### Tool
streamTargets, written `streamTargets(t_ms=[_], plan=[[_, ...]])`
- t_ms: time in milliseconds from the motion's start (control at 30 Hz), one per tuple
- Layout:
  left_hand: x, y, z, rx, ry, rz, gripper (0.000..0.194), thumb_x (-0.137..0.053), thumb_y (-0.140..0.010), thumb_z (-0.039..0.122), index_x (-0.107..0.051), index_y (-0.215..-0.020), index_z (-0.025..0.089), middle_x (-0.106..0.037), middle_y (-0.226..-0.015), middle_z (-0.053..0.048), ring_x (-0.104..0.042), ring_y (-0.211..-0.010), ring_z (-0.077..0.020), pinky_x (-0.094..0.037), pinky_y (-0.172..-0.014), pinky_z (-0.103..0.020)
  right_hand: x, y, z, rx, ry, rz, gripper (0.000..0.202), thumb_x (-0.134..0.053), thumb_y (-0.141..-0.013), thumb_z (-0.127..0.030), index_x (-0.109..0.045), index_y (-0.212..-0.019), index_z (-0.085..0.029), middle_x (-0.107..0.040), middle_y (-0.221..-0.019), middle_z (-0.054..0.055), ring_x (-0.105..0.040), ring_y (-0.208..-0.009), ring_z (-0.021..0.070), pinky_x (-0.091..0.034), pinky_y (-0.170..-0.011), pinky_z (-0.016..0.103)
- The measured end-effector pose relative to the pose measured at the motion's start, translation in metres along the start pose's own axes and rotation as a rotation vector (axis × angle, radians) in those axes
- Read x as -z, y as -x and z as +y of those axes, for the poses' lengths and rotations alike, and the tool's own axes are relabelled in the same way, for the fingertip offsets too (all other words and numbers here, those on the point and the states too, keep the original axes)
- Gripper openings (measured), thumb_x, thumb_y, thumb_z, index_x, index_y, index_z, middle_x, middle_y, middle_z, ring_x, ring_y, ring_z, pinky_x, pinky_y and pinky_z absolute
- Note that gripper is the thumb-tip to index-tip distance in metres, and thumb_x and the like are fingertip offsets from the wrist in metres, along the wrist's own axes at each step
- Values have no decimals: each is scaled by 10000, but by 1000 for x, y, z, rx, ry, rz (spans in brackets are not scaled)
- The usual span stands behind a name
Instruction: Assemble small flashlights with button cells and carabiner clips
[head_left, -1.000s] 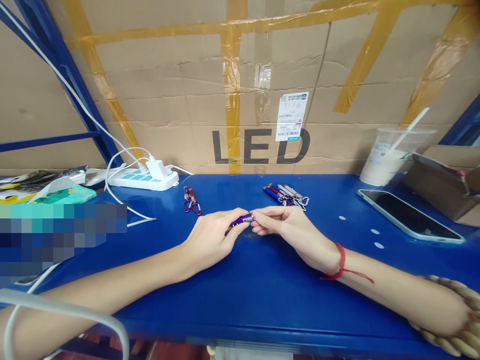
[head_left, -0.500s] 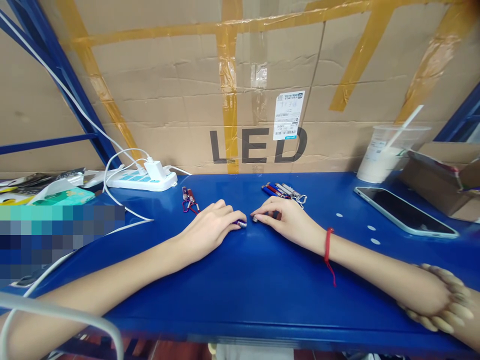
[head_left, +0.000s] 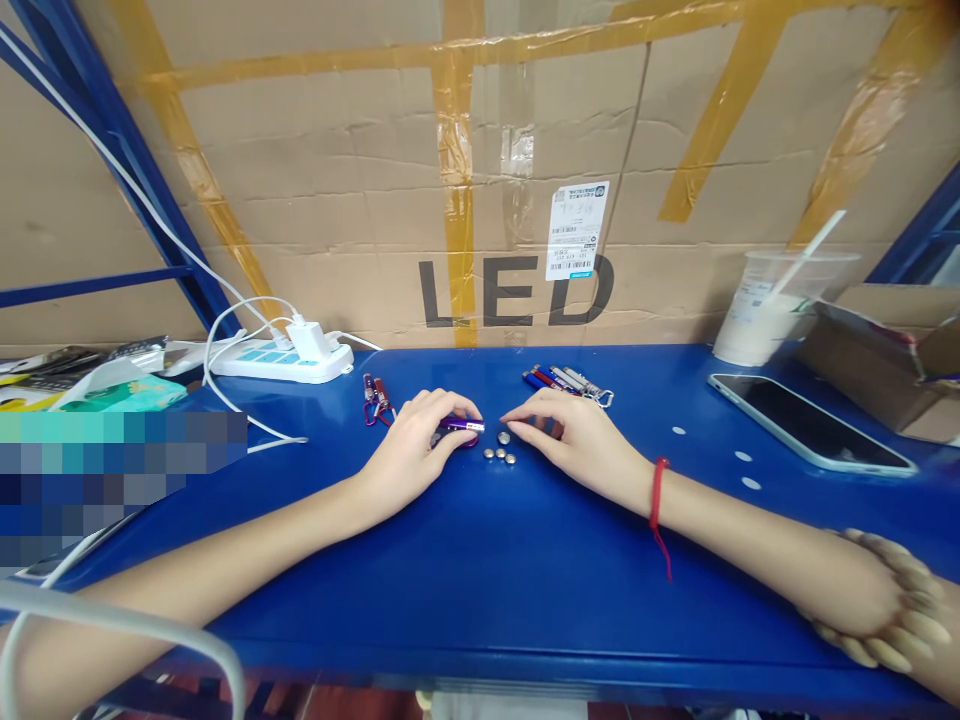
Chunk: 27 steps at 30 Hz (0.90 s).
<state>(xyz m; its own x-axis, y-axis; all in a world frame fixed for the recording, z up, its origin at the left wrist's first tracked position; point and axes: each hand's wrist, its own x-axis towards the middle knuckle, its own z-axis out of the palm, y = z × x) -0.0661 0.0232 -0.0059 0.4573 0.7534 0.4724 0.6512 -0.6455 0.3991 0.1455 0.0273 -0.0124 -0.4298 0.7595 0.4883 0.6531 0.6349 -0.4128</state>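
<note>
In my left hand is a small purple metal tube, pinched between thumb and fingers, its end pointing right. Just right of the tube, several small silver button cells lie on the blue table, with a slightly larger round silver piece behind them. My right hand rests beside these pieces, thumb and index finger apart and nothing visible between them. Behind it lies a group of blue, red and silver tubes with clips. Two more tubes with clips lie behind my left hand.
A white power strip with cables stands at the back left, near bags. On the right are a phone, a drink cup with a straw and an open cardboard box. A large cardboard sheet stands behind.
The purple tube is now more level and shows more of its length. Several button cells now lie on the table between my hands. My right thumb and index finger have let go of a small silver piece.
</note>
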Motion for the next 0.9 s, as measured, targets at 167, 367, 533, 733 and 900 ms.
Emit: streamTargets(t_ms=[167, 367, 533, 733, 900], plan=[[0, 3, 9, 42, 214, 26, 252, -427, -887, 238, -537, -1113, 215, -582, -1079, -44, -551, -1006, -165, -449, -882, -299, -2, 3, -10, 185, 17, -81, 221, -600, -834, -330, -703, -998, -224, -589, -1008, 81, -541, -940, 212, -450, -850, 365], [0, 3, 13, 16, 277, 18, 142, -492, -857, 209, -605, -941, 187, -613, -962, -31, -575, -928, -151, -445, -862, -265, -4, 4, -12, 198, 27, -91, 148, -617, -824, -299, -734, -899, -248, -588, -1026, 76, -519, -951, 212, -430, -863, 377], [-2, 1, 13, 27, 314, 13, 101, -522, -839, 191, -606, -894, 181, -625, -942, -23, -578, -924, -143, -444, -857, -258, -7, 5, -12, 148, -31, -97, 150, -649, -796, -314, -733, -898, -243, -588, -1030, 66, -513, -956, 214, -428, -864, 378], [-4, 0, 15, 18, 338, 38, 59, -576, -794, 162, -609, -842, 172, -621, -866, -9, -599, -841, -129, -468, -806, -239, -8, 3, -14, 102, -124, -92, 74, -680, -762, -245, -729, -811, -219, -598, -983, 60, -541, -925, 201, -440, -858, 363], [-5, -1, 15, 21, 365, 98, 95, -586, -792, 192, -590, -887, 180, -601, -893, -7, -605, -843, -123, -471, -812, -235, -7, 1, -14, 87, -172, -97, 53, -671, -761, -227, -711, -792, -212, -603, -954, 54, -562, -922, 198, -446, -855, 360]])
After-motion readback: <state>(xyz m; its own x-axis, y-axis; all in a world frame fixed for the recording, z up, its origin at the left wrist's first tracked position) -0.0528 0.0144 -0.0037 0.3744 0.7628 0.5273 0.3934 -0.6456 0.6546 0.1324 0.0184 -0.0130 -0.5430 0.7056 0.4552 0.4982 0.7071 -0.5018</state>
